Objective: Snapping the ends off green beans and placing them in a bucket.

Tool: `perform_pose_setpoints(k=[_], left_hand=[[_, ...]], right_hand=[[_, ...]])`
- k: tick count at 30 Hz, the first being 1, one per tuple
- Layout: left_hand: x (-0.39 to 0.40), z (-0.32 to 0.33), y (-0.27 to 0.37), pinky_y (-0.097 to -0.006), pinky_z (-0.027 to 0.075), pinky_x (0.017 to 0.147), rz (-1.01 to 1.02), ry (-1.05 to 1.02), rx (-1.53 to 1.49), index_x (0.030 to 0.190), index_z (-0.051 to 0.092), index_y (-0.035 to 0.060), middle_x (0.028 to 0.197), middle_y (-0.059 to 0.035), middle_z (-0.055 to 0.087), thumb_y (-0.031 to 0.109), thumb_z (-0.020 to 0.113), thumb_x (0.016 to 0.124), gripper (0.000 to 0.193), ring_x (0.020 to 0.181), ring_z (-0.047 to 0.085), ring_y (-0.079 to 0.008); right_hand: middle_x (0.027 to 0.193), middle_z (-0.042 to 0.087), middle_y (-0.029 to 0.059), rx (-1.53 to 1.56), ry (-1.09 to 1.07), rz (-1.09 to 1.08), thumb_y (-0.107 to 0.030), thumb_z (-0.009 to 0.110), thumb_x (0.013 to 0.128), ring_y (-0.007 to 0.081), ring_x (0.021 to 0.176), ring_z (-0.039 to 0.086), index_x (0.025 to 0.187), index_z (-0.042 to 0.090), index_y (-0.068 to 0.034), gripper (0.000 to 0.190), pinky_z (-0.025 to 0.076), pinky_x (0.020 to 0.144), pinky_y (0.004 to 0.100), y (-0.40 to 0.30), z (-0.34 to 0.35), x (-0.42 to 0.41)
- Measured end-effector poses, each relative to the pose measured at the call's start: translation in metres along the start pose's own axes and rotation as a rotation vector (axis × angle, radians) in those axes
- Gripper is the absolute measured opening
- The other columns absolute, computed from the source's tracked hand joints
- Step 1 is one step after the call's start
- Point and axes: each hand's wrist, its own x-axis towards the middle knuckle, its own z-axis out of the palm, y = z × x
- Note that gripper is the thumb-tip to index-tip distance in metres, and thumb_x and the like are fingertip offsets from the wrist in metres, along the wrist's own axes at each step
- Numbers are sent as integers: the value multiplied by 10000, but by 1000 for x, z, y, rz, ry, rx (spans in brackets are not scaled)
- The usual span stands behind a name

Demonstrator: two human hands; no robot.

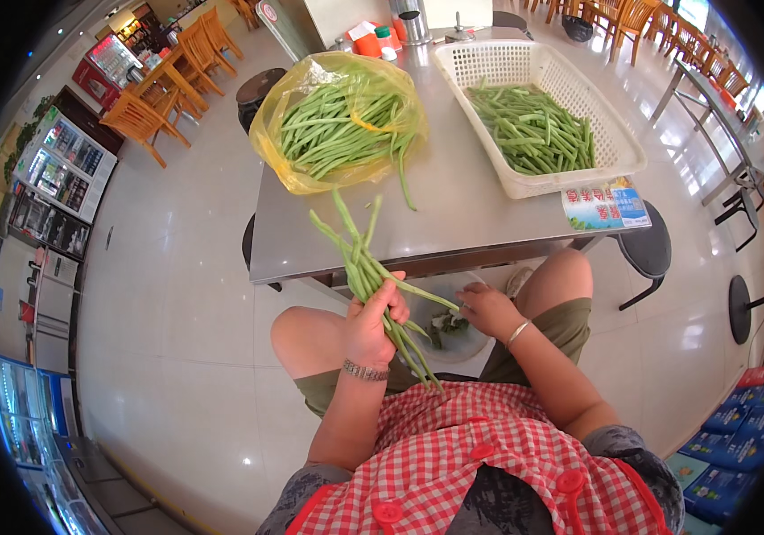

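Note:
My left hand (370, 328) grips a small bunch of long green beans (360, 257) in front of the table edge. One bean (428, 294) sticks out of the bunch to the right, and the bent fingers of my right hand (492, 311) meet its end. Between my knees, below the hands, stands a whitish bin (472, 351) with green and white scraps (449, 322) inside. On the table, a yellow plastic bag (268, 157) lies open around many whole beans (341, 130). To its right, a white perforated plastic basket (612, 144) holds shorter bean pieces (535, 130).
The grey table (442, 234) has a printed card (606, 206) at its front right corner. Condiment containers (382, 41) and a metal canister (410, 21) stand at its back. Black round stools (643, 241) flank it. Wooden chairs (144, 124) and glass-door fridges (60, 164) are farther off.

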Motion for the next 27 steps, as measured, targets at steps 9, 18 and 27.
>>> perform_pose_setpoints(k=[9, 18, 27], left_hand=[[0, -5, -6, -239, 367, 539, -138, -25, 163, 1065, 576, -36, 666, 17, 453, 144, 577, 894, 249, 575, 428, -86], [5, -20, 12, -244, 375, 549, -11, 13, 58, 1026, 562, -24, 706, 12, 458, 196, 591, 889, 261, 598, 426, -89], [8, -18, 15, -244, 408, 494, -201, 14, 164, 958, 586, -1, 710, -2, 529, 131, 607, 869, 160, 548, 487, -93]], right_hand=[[707, 524, 37, 997, -459, 154, -314, 460, 956, 116, 705, 490, 980, 622, -41, 319, 432, 679, 275, -86, -78, 29], [718, 568, 77, 767, -496, -65, -310, 447, 953, 189, 696, 525, 855, 584, -40, 318, 431, 694, 315, -91, -78, 9], [732, 592, 152, 331, -231, -136, -288, 470, 926, 339, 694, 576, 891, 592, -60, 260, 456, 652, 398, -96, -97, 2]])
